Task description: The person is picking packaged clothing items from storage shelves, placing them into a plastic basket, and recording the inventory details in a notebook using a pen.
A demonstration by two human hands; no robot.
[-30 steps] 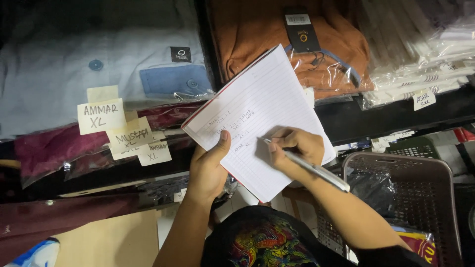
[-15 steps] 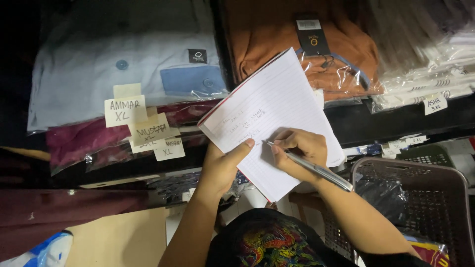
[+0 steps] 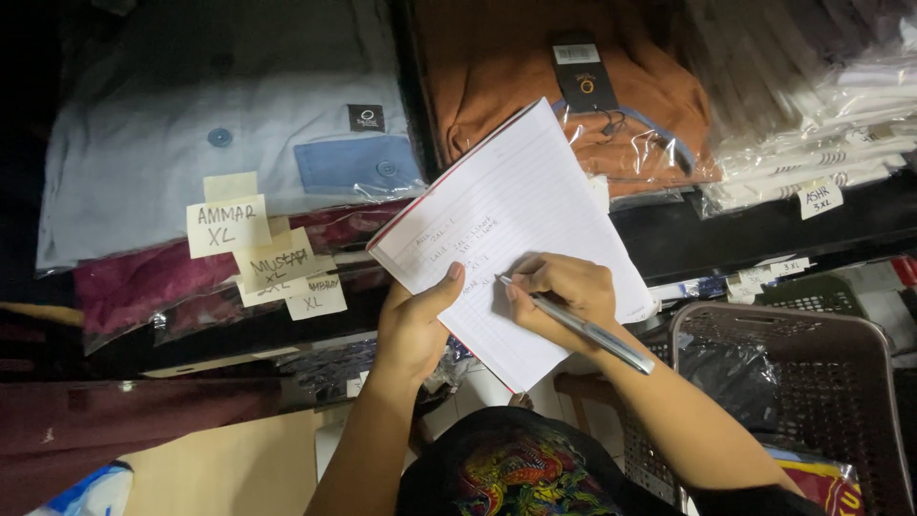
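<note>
The right hand (image 3: 564, 291) is closed in a writing grip, fingers pinched together around the front part of a slim silver metal pen (image 3: 578, 328). The pen tip rests on the page just left of the fingertips; the barrel runs back and down to the right, across the wrist, so its long axis slopes from upper left to lower right.

The left hand (image 3: 413, 330) supports a white ruled paper notebook with a red-edged cover (image 3: 511, 225). The thumb is pressed flat on top of the page, just left of the pen tip; the remaining fingers are under the notebook and not visible. The notebook is held in the air, tilted, with its long axis running from lower right to upper left as seen, its far corner pointing away from the grip.

Beyond the notebook's far edge lies a folded rust-orange garment in a clear plastic bag (image 3: 497, 86). Left of the grip lie a bagged light-blue shirt (image 3: 191, 105) and cream paper size labels (image 3: 258, 248). Right of and below the pen hand stands a dark brown perforated plastic basket (image 3: 841, 382), near the forearm. Open room remains directly below the notebook.
</note>
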